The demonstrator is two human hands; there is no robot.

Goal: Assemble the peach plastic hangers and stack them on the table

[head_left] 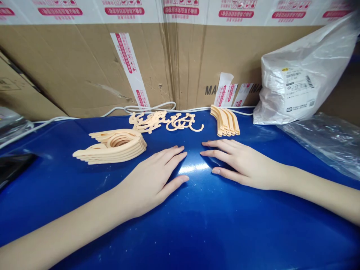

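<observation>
Stack [132, 152] of pale, curved pieces is lying flat toward the back left corner of a blue desk [197, 232], layer on layer. Our left hand [153, 178] is lying palm down just beside it, fingers extended, thumb parted from them, and it is holding nothing. Our right hand [243, 161] is mirroring it across the middle of the desk, fingers loosely spread, also holding nothing. Along the back edge, hooks [154, 118] are lying in a loose tangle near the middle, and bars [225, 122] are sitting close together to their right, short of a filled plastic bag [298, 80].

We are judging all the pale parts to be light, stiff plastic, smooth enough to be slipping over one another. For the stack, we are favouring the rounded outer curve, thumb and fingers spanning the layers. Hooks are looking thinnest and easiest to snap, so we are preferring their thicker ends. Bars are inviting a pinch around the middle.
</observation>
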